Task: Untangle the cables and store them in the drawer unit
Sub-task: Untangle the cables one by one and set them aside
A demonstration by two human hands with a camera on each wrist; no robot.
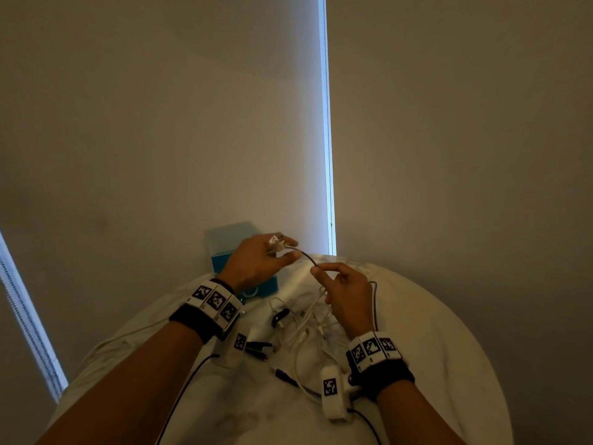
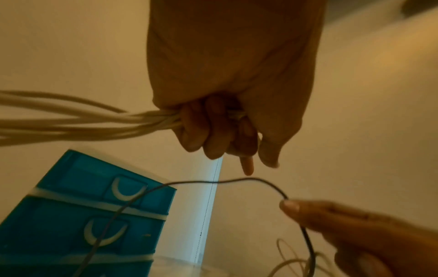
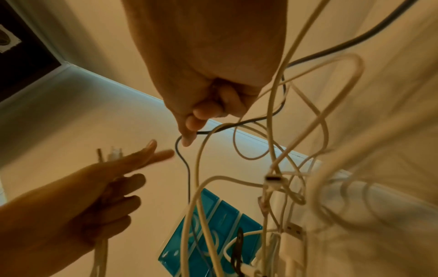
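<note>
drawer unit point(image 1: 239, 252) at table point(image 1: 449, 332) far edge, cables point(image 1: 305, 329) before it, between hands

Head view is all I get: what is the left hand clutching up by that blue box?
Observer: The left wrist view shows the left hand gripping a bundle of white cables, several strands together.
Operator: And the right hand?
Observer: The right wrist view shows the right hand pinching one dark cable at its fingertips.
Operator: Is the box open?
Observer: The drawer unit shows blue fronts with crescent handles, seemingly all shut.
</note>
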